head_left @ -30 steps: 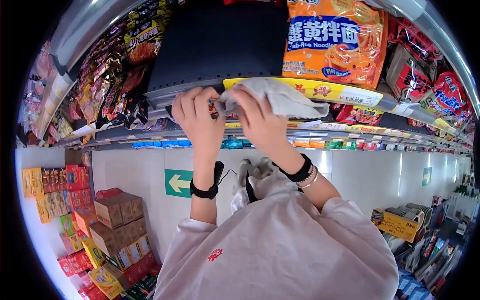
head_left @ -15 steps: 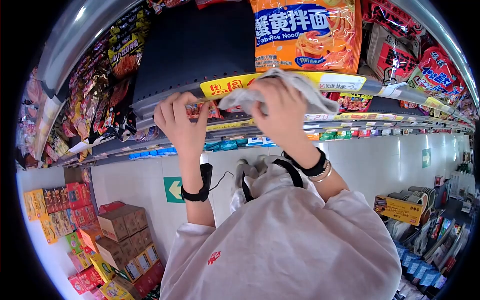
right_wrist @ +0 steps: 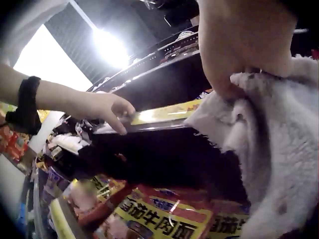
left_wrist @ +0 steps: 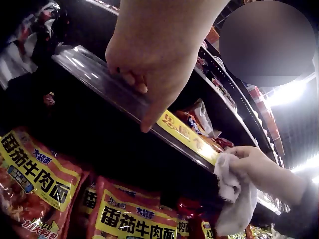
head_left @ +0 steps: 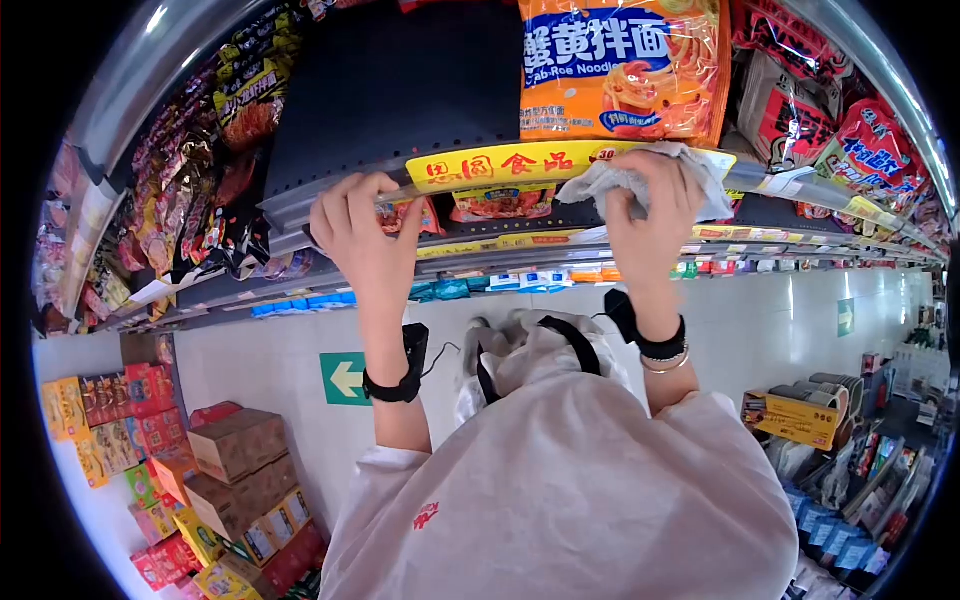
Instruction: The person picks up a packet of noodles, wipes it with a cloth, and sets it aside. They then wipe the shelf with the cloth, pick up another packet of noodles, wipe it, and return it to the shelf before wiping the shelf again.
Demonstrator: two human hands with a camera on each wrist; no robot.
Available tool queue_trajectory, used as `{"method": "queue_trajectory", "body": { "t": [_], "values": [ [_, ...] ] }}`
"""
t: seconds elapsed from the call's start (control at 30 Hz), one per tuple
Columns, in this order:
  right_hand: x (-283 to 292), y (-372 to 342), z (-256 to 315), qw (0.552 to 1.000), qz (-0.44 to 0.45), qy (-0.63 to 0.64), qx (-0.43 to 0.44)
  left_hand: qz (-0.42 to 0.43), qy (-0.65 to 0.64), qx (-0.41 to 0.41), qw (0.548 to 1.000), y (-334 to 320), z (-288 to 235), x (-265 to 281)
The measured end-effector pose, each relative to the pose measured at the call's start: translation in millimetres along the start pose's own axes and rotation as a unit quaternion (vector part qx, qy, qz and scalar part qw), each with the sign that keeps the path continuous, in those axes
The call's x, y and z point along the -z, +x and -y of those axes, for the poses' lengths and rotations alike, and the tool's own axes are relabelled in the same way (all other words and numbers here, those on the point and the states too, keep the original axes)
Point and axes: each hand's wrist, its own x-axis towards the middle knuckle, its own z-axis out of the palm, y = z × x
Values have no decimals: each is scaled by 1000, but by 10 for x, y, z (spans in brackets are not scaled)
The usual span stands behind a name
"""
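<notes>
My right hand (head_left: 655, 215) holds a pale grey cloth (head_left: 597, 182) against the yellow label strip (head_left: 490, 163) on the shelf's front edge. In the right wrist view the cloth (right_wrist: 279, 149) hangs in folds below the fingers. Further left, my left hand (head_left: 365, 230) grips the clear price rail (left_wrist: 89, 74) along the same edge, fingers over the top and thumb below. Just above the right hand, an orange bag of crab roe noodles (head_left: 620, 80) stands on the dark shelf (head_left: 400, 80).
Noodle packs in red and yellow (left_wrist: 132, 216) fill the shelf below. Dark and purple packets (head_left: 250, 100) hang at the left, red bags (head_left: 870, 145) sit at the right. Behind me, cardboard boxes (head_left: 235, 445) are stacked on the floor beside a green arrow sign (head_left: 345, 378).
My right hand has slid rightward along the label strip with the cloth, uncovering its red lettering. The left hand moved a little left early on, then stayed at the rail.
</notes>
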Motion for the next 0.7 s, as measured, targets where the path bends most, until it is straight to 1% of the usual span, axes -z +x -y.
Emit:
{"method": "queue_trajectory", "body": {
  "t": [0.07, 0.13, 0.27, 0.33, 0.4, 0.43, 0.5, 0.53, 0.6, 0.63, 0.7],
  "values": [
    [-34, 7, 58, 1000, -11, 1, 1, -1, -2, 4, 1000, -8, 4, -13],
    [-67, 13, 124, 998, -4, 51, 41, 0, -5, 1, 1000, -5, -1, -17],
    [-399, 5, 583, 975, 38, 212, 54, -13, -9, -8, 1000, -3, 13, -16],
    [-552, -67, 747, 974, 45, 207, 84, -15, -9, -11, 1000, -12, 27, -29],
    [-660, -127, 902, 972, 74, 191, 114, -14, -17, -1, 1000, -22, 44, -33],
    [-737, -150, 941, 972, 74, 190, 116, -16, -19, 0, 1000, -17, 44, -32],
    [-848, -174, 968, 974, -6, 173, 145, -24, -28, -2, 999, -5, 38, -30],
    [-824, -188, 948, 974, -5, 171, 149, -27, -30, 0, 999, -6, 37, -30],
    [-738, -189, 881, 971, 97, 154, 154, -14, -12, 5, 1000, -6, 43, -17],
    [-727, -168, 833, 971, 95, 154, 157, -18, -11, 4, 1000, -2, 48, 2],
    [-695, -141, 696, 973, 57, 95, 202, 7, -18, 4, 1000, 2, 40, 27]
  ]
}}
